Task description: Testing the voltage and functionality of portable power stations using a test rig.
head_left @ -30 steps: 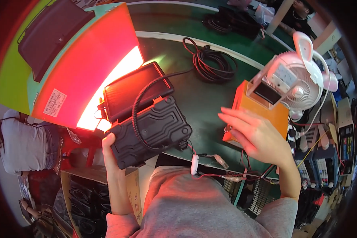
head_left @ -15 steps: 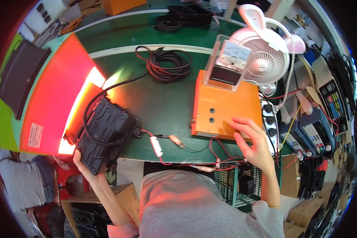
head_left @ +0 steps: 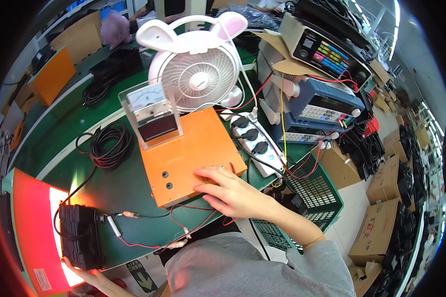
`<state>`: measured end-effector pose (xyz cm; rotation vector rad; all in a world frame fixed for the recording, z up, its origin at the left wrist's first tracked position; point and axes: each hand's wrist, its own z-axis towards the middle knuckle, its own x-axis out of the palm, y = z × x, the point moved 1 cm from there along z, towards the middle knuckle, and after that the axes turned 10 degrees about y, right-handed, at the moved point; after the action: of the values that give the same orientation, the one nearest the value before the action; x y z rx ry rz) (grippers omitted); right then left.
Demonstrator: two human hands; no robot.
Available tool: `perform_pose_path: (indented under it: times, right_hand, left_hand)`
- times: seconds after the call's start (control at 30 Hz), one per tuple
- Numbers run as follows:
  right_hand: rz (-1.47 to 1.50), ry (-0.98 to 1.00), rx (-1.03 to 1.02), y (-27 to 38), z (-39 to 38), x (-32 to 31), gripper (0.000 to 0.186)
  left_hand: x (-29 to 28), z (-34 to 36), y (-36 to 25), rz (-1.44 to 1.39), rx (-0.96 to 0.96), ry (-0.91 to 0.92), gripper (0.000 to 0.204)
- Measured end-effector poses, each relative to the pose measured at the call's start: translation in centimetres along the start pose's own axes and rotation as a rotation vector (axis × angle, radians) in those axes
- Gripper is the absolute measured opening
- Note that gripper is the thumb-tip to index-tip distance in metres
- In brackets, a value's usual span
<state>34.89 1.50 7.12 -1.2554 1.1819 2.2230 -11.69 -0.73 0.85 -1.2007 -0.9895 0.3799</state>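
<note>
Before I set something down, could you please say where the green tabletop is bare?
The tabletop is bare between the coiled black cable, rectangular black case and flat orange box; a round white fan crowds the box's far side, a long white power strip its right.

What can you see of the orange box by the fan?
The box is orange, flat-topped, apparently painted metal, with two round black fittings on top. It lies flat on the green table, nearer than the fan and left of the power strip. A clear-framed meter stands on its far-left part. The right hand is over its near side; contact is unclear.
</note>
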Motion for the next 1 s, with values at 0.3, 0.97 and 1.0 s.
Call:
perform_pose_path:
  times: [0.3,0.97,1.0]
  right_hand:
    - [0.023,-0.025,-0.019,0.0,-0.1,0.3,0.024]
    - [0.024,0.016,-0.017,-0.3,-0.3,0.4,0.031]
    - [0.024,0.016,-0.016,-0.2,-0.3,0.4,0.032]
  left_hand:
    - [-3.1,4.5,2.4,0.068,0.055,0.135,0.057]
    - [-3.0,3.7,2.6,0.078,0.053,0.109,0.059]
    - [-2.9,3.6,2.5,0.078,0.053,0.109,0.059]
